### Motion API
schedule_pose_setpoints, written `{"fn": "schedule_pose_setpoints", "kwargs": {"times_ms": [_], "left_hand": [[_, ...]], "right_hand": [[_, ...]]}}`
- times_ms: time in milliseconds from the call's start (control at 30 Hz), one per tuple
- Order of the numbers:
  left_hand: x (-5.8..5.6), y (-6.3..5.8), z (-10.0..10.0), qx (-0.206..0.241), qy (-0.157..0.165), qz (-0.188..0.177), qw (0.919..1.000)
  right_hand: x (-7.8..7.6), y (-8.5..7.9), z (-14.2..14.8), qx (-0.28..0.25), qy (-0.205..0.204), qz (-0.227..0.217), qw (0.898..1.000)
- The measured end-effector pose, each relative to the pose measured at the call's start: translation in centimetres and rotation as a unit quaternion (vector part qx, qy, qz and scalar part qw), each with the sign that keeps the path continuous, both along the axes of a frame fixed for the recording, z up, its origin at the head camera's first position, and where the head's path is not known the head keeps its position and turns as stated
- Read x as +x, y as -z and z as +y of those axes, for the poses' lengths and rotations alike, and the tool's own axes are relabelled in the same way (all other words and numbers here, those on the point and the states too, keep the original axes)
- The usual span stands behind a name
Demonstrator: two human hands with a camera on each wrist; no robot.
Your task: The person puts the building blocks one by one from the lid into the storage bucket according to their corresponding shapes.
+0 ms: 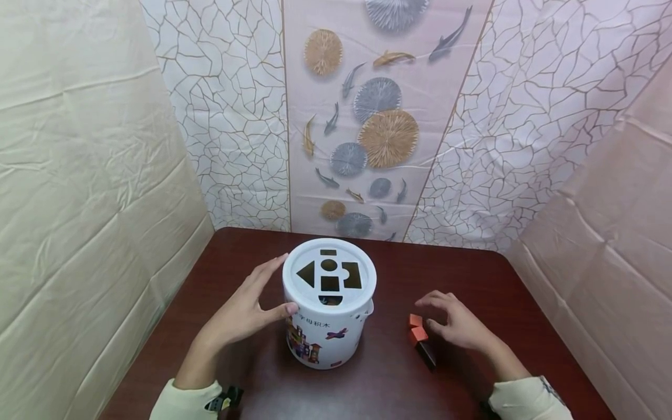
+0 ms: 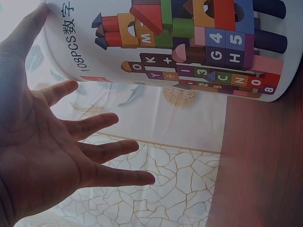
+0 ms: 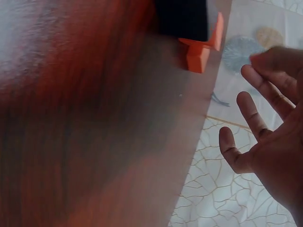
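Note:
A white lidded bucket point(image 1: 325, 326) printed with toy-block pictures stands upright on the table. Its lid point(image 1: 310, 298) has cut-out shapes, including a triangle, a circle and rectangles. At the bucket's left side, my left hand point(image 1: 238, 309) has its fingers spread, with thumb and index fingertip at the lid's rim. My right hand point(image 1: 462, 324) hovers beside a short row of blocks, its fingers loosely bent and holding nothing. Two orange blocks point(image 1: 418, 335) lie in that row, with a dark block point(image 1: 426, 354) at the near end. The right wrist view shows the dark block point(image 3: 182, 19) close up.
The dark red wooden table point(image 1: 388, 379) carries the bucket and blocks. A patterned cloth backdrop point(image 1: 352, 192) hangs behind the table's far edge, and beige cloth walls point(image 1: 105, 233) flank it on both sides. A wire handle joint point(image 1: 369, 308) sticks out at the bucket's right.

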State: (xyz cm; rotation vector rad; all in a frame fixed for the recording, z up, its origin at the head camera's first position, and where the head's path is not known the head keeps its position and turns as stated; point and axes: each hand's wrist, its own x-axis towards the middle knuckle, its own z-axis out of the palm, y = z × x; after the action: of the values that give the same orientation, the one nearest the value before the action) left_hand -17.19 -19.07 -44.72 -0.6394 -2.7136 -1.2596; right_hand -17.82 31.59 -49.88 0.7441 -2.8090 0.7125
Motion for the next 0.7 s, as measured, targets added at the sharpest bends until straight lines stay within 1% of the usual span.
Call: {"fn": "schedule_pose_setpoints", "kwargs": {"times_ms": [100,200,367,467,700], "left_hand": [[0.0,0.0,0.0,0.001,0.0,0.0,1.0],[0.0,0.0,0.0,0.001,0.0,-0.001,1.0],[0.0,0.0,0.0,0.0,0.0,-0.004,1.0],[0.0,0.1,0.0,0.0,0.001,-0.002,1.0],[0.0,0.1,-0.1,0.001,0.001,0.001,1.0]], "right_hand": [[-0.1,0.6,0.0,-0.007,-0.021,0.001,1.0],[-0.2,1.2,0.0,-0.006,-0.032,-0.015,0.999],[-0.4,1.8,-0.1,0.01,-0.027,-0.048,0.998],[-0.6,2.0,-0.3,0.017,-0.026,-0.055,0.998],[-0.9,2.4,-0.7,0.022,-0.016,-0.042,0.999]]}}
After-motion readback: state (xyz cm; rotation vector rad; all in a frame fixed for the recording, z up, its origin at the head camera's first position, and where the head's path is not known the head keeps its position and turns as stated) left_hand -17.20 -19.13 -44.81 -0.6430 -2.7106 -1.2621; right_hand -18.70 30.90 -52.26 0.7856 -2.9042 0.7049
